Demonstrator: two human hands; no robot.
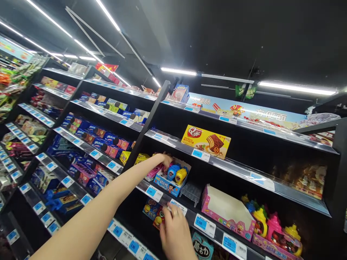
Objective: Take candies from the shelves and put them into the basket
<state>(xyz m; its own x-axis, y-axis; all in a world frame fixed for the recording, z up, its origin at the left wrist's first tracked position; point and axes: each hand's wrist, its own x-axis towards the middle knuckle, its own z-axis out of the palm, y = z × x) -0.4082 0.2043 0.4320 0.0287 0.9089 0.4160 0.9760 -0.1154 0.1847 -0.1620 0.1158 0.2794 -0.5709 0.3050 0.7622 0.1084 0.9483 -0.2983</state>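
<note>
My left arm stretches across to a middle shelf, and my left hand (163, 159) is curled over the top of a blue display box (171, 177) of toy candies, fingers closed on something pink I cannot make out. Blue and yellow capsule toys stand in that box. Lower down, my right hand (175, 232) rests against the shelf edge by a white price tag (178, 207), fingers pointing up and touching it. A colourful packet (154, 213) hangs just left of that hand.
Black shelves (238, 169) run left to right. A yellow cake box (206, 141) sits one shelf above. A pink carton (226, 212) and bottle-shaped candies (273, 227) stand to the right. Blue cookie packs (92, 135) fill the left bay.
</note>
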